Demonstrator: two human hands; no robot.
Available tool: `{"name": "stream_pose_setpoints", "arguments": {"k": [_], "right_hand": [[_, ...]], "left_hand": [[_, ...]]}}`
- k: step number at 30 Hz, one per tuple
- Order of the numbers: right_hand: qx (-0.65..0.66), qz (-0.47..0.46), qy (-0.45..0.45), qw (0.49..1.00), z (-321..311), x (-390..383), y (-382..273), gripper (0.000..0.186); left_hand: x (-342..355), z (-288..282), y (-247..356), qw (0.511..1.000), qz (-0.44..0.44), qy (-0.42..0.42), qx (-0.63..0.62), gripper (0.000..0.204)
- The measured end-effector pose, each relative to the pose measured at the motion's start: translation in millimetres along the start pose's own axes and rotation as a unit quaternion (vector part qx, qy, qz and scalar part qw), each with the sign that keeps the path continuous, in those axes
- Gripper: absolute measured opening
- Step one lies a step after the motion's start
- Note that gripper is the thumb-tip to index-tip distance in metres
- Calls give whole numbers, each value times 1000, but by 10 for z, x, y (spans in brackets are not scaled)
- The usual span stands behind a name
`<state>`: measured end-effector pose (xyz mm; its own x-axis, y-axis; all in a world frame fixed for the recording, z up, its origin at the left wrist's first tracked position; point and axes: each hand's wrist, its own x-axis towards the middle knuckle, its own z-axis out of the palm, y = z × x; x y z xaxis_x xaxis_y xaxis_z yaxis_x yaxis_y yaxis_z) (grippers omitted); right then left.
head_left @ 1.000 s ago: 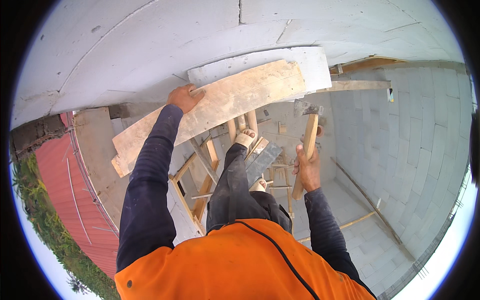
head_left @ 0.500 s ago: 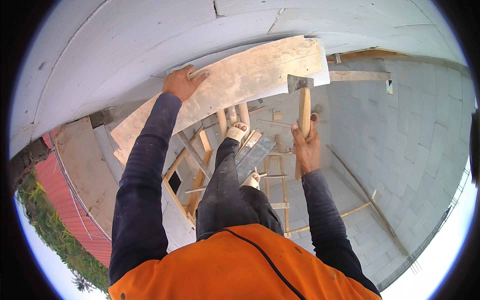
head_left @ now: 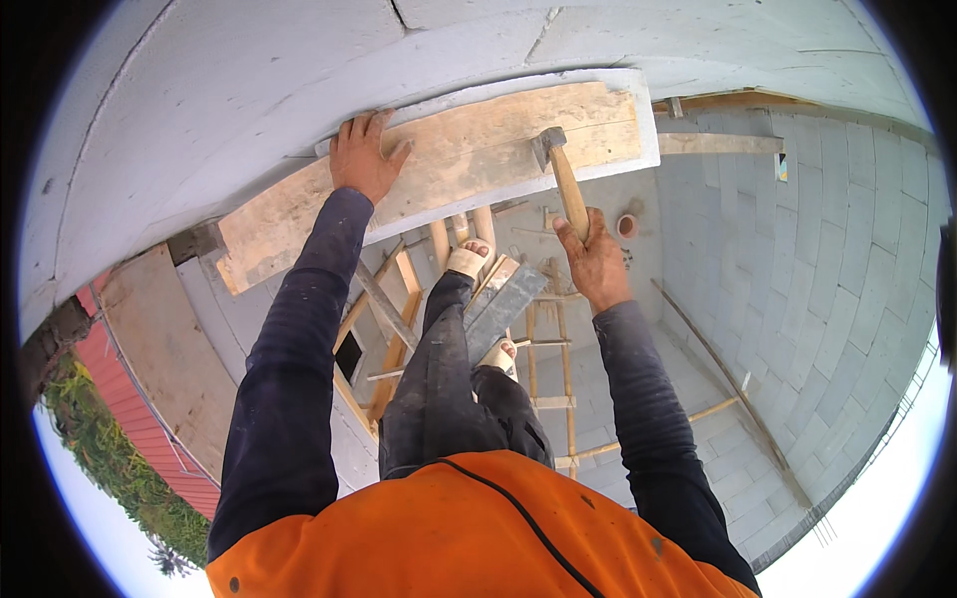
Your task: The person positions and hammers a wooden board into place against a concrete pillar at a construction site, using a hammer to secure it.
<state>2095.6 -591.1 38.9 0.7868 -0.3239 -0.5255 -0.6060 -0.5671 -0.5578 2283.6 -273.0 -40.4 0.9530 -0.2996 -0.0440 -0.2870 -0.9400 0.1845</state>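
Observation:
A long, pale wooden board (head_left: 478,149) lies along the top of a grey block wall, over a white-grey block slab (head_left: 646,140) that shows past its edges. My left hand (head_left: 364,159) rests on the board's far edge, fingers stretched forward and thumb apart, holding nothing. My right hand (head_left: 598,261) is closed round the wooden handle of a hatchet (head_left: 568,184). Its dark metal head is over the right part of the board; whether it touches the wood I cannot tell. No nail can be made out under it.
Below, my feet (head_left: 469,257) stand on narrow planks (head_left: 508,304) of a wooden scaffold, high above the floor. A block wall (head_left: 827,259) rises at the right, with a long pole (head_left: 718,369) leaning there. A plywood sheet (head_left: 164,339) and red metal sheeting (head_left: 130,389) are at the left.
The hatchet has swung left and its head has come over the board. My left hand has flattened out on the board's far edge. The board has shifted slightly nearer, baring more slab behind it.

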Motion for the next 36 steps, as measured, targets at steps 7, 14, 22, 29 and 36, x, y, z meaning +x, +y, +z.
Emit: {"name": "stream_pose_setpoints", "arguments": {"k": [7, 14, 22, 29, 36], "right_hand": [[19, 12, 7, 1000, 27, 9, -72, 55], [3, -28, 30, 999, -88, 112, -283, 56], [-50, -18, 8, 999, -82, 308, -265, 57], [66, -107, 138, 982, -187, 168, -592, 54], [-73, 6, 0, 997, -70, 417, -426, 55]], "left_hand": [[63, 183, 1090, 978, 138, -159, 14, 132], [129, 373, 1183, 977, 124, -172, 27, 139], [143, 351, 1201, 975, 123, -184, 27, 136], [136, 364, 1178, 976, 121, -179, 28, 136], [132, 301, 1218, 974, 121, -193, 22, 136]]}}
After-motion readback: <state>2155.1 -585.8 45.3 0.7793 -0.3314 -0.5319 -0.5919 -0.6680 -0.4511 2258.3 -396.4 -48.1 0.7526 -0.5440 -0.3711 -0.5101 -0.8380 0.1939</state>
